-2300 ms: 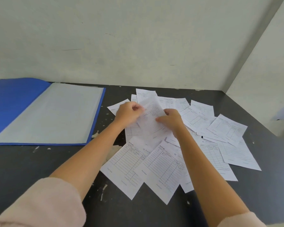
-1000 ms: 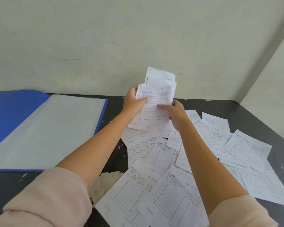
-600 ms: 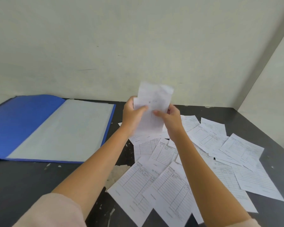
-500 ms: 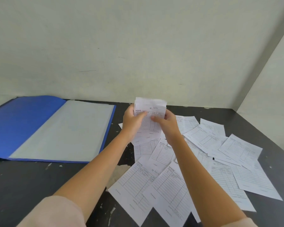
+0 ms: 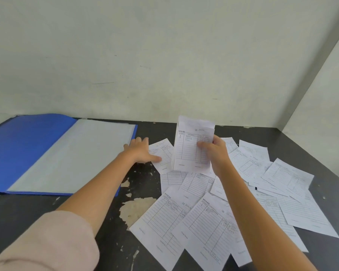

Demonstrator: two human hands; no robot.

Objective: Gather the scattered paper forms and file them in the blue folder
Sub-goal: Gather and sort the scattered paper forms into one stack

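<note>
A small stack of white printed forms stands upright above the table, gripped at its right edge by my right hand. My left hand lies flat with fingers spread, palm down on the table, its thumb resting on one loose form. The blue folder lies open at the left, a pale sheet covering its right half. Several more forms are scattered over the dark table in front and to the right.
The dark table has chipped, peeling patches near the middle. A pale wall runs along the back and another wall closes the right side, forming a corner.
My left hand has let go of the stack and dropped to the table by the folder's edge. The right hand alone now holds the stack.
</note>
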